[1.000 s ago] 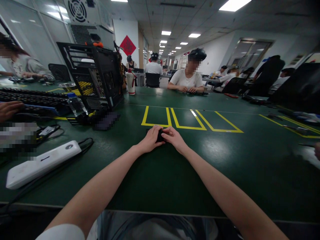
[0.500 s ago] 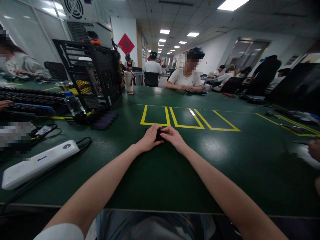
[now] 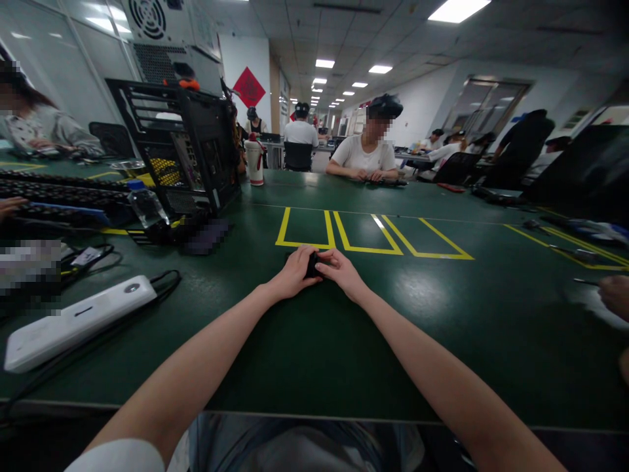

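Black, small, compact object, head view: located on the table at centre, just nearer than the leftmost yellow outline; shape largely hidden by the hands

Left hand: bare, partly closed, fingers curved over the left and far side of the small black object, thumb along its near side; has hold of it

Right hand: bare, thumb and fingers drawn nearly together, tips at the right side of the same object; whether they pinch it cannot be told

Dark green, smooth-topped table: under both forearms, wide, with light reflections to the right

Yellow tape outlines: three, in a row on the tabletop, beyond the hands

White, oblong, rounded plastic device: near left, black cable beside it

Clear plastic bottle with blue cap: left, tilted, close to the black open-framed computer case

White cup with red markings: upright, far side, right of the case

Person in white short-sleeved shirt: far side, seated, hands on the table

Another person's hand: right edge, partly cut off
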Demonstrator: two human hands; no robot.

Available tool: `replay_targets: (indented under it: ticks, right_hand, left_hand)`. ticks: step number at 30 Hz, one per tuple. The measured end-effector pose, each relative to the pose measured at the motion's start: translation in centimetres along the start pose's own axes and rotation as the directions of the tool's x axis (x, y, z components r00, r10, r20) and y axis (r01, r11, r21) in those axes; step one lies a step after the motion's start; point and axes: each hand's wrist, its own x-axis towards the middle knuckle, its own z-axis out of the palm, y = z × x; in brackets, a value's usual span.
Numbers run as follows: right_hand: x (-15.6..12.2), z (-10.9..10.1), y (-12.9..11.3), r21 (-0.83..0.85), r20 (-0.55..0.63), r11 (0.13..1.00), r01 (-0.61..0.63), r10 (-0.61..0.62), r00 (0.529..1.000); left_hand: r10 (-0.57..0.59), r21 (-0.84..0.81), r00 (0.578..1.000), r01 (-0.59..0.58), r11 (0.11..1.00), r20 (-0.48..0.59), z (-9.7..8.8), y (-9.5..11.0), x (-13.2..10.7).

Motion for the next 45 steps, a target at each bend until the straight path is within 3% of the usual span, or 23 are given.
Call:
replay_targets:
  ticks: [4,11,19,28,35,39,45]
  right_hand:
    - [0.31,0.1,0.18,-0.008,-0.023,1.0,-0.021,0.021,1.0]
    - [0.04,-0.12,-0.01,0.087,0.077,0.996,0.005,-0.012,0.997]
    - [0.37,0.06,0.18,0.009,-0.034,1.0,0.017,-0.017,0.999]
    - [-0.11,0.07,-0.06,0.093,0.075,0.995,0.023,-0.03,0.997]
    - [0.18,0.29,-0.08,-0.007,-0.023,0.999,0.036,-0.036,0.999]
    - [0.39,0.19,0.17,0.014,0.007,1.0,-0.022,0.021,1.0]
    - [-0.06,0.27,0.12,0.08,0.054,0.996,0.046,-0.05,0.997]
  left_hand:
    - [-0.005,-0.011,1.0,0.005,1.0,0.001,-0.03,0.04,-0.01]
    - [-0.009,-0.008,1.0,0.01,1.0,0.011,-0.07,-0.07,-0.05]
    - [-0.008,0.008,1.0,0.008,1.0,0.002,0.05,-0.12,0.02]
    - [-0.01,-0.003,1.0,0.01,1.0,0.007,-0.03,0.0,-0.02]
    - [-0.011,0.0,1.0,0.011,1.0,0.013,-0.04,-0.07,-0.02]
    - [-0.019,0.017,1.0,0.018,1.0,0.018,-0.08,-0.1,-0.02]
    - [-0.015,0.007,1.0,0.014,1.0,0.009,0.04,-0.19,-0.06]
